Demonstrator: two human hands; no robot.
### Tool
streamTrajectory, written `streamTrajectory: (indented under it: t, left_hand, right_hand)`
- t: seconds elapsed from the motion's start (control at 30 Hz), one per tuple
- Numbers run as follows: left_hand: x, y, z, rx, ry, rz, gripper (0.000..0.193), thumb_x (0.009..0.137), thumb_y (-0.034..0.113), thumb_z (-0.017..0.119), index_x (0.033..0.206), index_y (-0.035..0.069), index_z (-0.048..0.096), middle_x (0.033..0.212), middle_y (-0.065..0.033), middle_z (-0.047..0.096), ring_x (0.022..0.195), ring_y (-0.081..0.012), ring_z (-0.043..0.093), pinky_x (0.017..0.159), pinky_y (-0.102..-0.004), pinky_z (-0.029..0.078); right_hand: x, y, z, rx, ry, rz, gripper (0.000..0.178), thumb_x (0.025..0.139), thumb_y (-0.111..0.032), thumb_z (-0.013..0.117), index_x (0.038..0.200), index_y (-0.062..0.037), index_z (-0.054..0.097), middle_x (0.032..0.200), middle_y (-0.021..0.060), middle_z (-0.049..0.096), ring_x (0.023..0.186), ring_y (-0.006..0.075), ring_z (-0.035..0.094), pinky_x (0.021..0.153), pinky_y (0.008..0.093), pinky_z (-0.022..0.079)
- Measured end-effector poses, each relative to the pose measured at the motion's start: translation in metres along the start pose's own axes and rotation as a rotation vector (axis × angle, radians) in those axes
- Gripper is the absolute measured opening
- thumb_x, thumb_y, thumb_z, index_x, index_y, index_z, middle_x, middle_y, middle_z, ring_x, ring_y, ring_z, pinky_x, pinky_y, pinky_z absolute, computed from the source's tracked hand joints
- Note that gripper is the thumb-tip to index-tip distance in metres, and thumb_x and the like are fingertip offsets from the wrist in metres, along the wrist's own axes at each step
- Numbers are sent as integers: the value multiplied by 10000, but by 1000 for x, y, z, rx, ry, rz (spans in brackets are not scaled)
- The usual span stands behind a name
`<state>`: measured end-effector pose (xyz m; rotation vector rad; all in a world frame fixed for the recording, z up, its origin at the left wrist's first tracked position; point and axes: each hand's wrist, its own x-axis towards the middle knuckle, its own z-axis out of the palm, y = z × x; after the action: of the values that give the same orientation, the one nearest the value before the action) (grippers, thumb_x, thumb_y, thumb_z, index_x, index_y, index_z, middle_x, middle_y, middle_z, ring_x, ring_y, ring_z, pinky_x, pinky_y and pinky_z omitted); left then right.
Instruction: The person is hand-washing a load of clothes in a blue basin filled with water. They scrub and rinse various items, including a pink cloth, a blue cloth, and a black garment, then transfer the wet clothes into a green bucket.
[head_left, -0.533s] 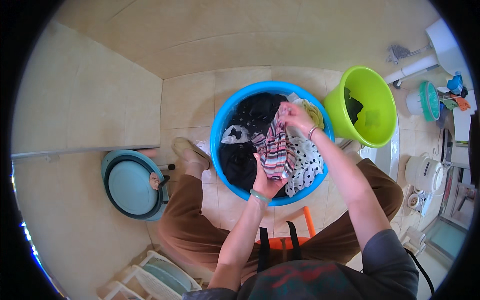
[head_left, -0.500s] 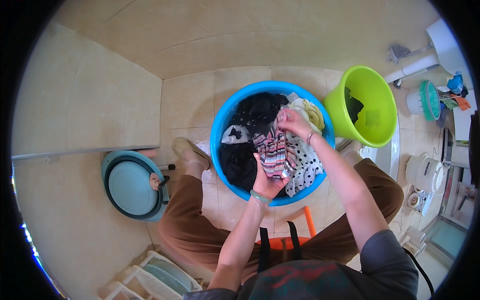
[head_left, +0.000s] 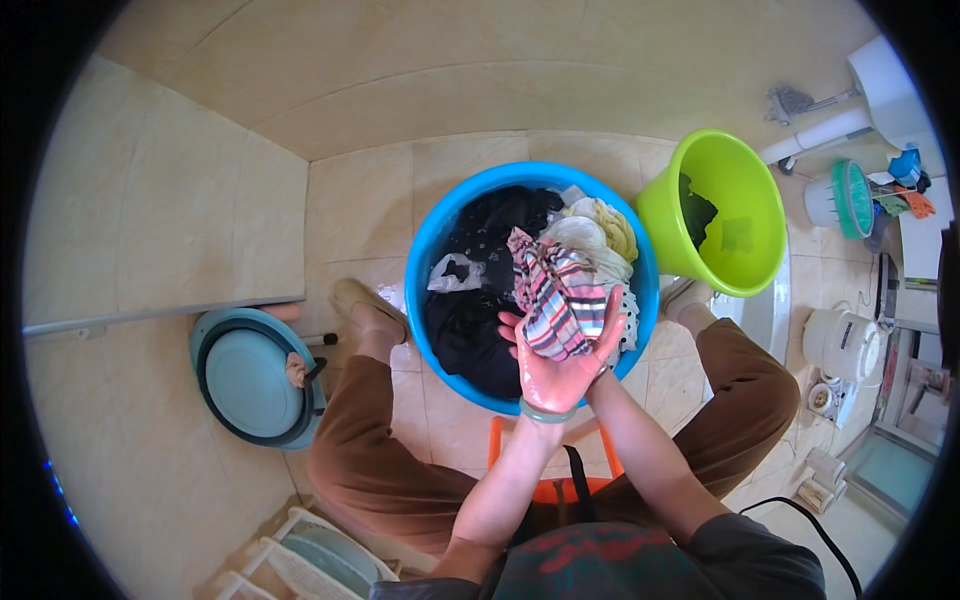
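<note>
My left hand (head_left: 555,378), with a pale green bangle at its wrist, is palm up and holds a bunched multicoloured striped cloth (head_left: 560,310) above a blue washtub (head_left: 418,310). My right hand (head_left: 602,378) comes in close beside and under the left; most of it is hidden, so its grip does not show. Dark clothes (head_left: 465,335) soak in sudsy water on the tub's left side. A white piece (head_left: 456,272) floats among them. Pale yellow clothing (head_left: 612,228) and a white cloth with black dots (head_left: 628,318) lie to the right.
A lime-green bucket (head_left: 762,235) with a dark cloth (head_left: 695,212) inside stands right of the tub. Light blue basins (head_left: 255,378) rest at the left. My legs straddle the tub, with an orange stool (head_left: 575,488) under me. A white rack (head_left: 265,560) stands lower left.
My right hand has come down from the cloth's upper end to beside my left hand. The striped cloth is now gathered in a bundle over the left palm.
</note>
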<state>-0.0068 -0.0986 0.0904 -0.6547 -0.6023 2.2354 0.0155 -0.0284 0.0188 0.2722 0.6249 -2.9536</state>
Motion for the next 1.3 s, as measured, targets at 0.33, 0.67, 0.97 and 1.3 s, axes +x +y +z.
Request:
streamTrajectory:
  t: [0.33, 0.67, 0.97, 1.3]
  left_hand:
    - [-35, 2, 0, -275, 65, -90, 624, 812, 401, 712, 1309, 91, 496, 1241, -80, 505, 1064, -225, 483, 789, -332, 439]
    - [-46, 28, 16, 827, 419, -182, 569, 910, 500, 579, 1286, 79, 503, 1108, -102, 603, 922, -204, 577, 687, -316, 474]
    - [-23, 32, 38, 1456, 455, -263, 486, 822, 207, 757, 1217, 32, 535, 1102, -40, 616, 975, -127, 602, 861, -301, 494]
    - [9, 59, -32, 2133, 414, 43, 557, 738, 251, 734, 1187, -17, 541, 999, -108, 669, 948, -189, 638, 842, -303, 493]
  right_hand:
    - [34, -3, 25, 982, -119, 160, 649, 931, -403, 576, 1420, -48, 339, 1093, 77, 544, 1042, 182, 530, 971, 372, 417]
    - [29, -53, 41, 77, 180, 443, 283, 870, -199, 663, 1071, -25, 565, 823, 49, 608, 743, 165, 614, 713, 303, 525]
    - [41, -74, 48, -635, 130, 456, 156, 825, -105, 701, 954, -43, 639, 812, 28, 643, 712, 110, 608, 651, 263, 507]
    - [56, -43, 6, -1351, 155, 223, 326, 744, -161, 725, 1011, -22, 601, 970, 62, 614, 852, 156, 562, 790, 311, 493]
